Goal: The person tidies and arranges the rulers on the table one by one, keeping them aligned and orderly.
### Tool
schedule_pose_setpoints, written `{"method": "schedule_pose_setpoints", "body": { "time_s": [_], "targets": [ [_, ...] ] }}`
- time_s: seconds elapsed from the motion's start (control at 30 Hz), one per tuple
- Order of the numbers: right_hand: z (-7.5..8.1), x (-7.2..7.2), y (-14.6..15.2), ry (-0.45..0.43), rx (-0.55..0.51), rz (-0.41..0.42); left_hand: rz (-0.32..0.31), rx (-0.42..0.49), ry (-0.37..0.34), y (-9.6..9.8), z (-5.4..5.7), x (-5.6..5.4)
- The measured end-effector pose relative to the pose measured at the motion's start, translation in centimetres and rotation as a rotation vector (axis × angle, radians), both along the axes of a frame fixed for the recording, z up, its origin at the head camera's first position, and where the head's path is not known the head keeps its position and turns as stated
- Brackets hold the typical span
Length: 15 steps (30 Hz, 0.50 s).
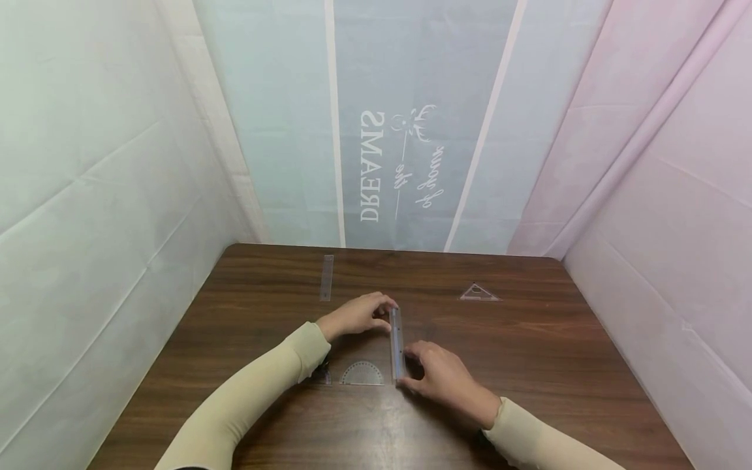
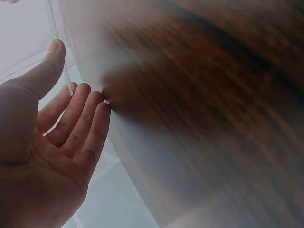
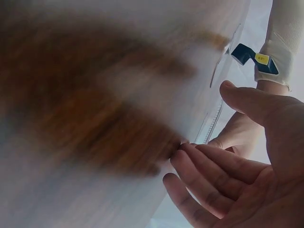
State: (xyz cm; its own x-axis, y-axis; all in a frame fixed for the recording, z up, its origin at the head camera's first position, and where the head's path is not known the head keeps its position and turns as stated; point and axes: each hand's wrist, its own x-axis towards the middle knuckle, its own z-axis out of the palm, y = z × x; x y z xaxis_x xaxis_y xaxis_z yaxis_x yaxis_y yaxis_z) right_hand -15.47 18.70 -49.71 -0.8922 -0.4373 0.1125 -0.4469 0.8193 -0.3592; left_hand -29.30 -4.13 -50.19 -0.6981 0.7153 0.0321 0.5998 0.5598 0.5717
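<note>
Transparent straight plastic ruler is positioned between the two hands, its length running away from the person over the dark brown wood-grain table. Its far end is touched by the left hand, whose thumb is set against the ruler's left edge and kept apart from the fingers, which are extended and only slightly bent. Its near end is met by the right hand, whose thumb is placed near the corner, while the spread fingers are held along the right edge. Whether the ruler is laid flat or slightly raised cannot be told. Just left of it, a clear semicircular plastic protractor is seen. Farther off, a second narrow clear plastic strip is found to the left, and a clear triangular plastic set square to the right.
</note>
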Motion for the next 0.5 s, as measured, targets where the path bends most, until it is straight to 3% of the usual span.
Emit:
{"method": "schedule_pose_setpoints", "body": {
  "time_s": [0.2,0.5],
  "targets": [
    [-0.15,0.32,-0.22,0.053,0.044,-0.001,0.0,-0.02,0.009,-0.03,0.06,0.12],
    [-0.22,0.73,-0.71,0.063,0.081,-0.01,-0.005,-0.057,0.01,-0.14,0.11,0.3]
  ]
}}
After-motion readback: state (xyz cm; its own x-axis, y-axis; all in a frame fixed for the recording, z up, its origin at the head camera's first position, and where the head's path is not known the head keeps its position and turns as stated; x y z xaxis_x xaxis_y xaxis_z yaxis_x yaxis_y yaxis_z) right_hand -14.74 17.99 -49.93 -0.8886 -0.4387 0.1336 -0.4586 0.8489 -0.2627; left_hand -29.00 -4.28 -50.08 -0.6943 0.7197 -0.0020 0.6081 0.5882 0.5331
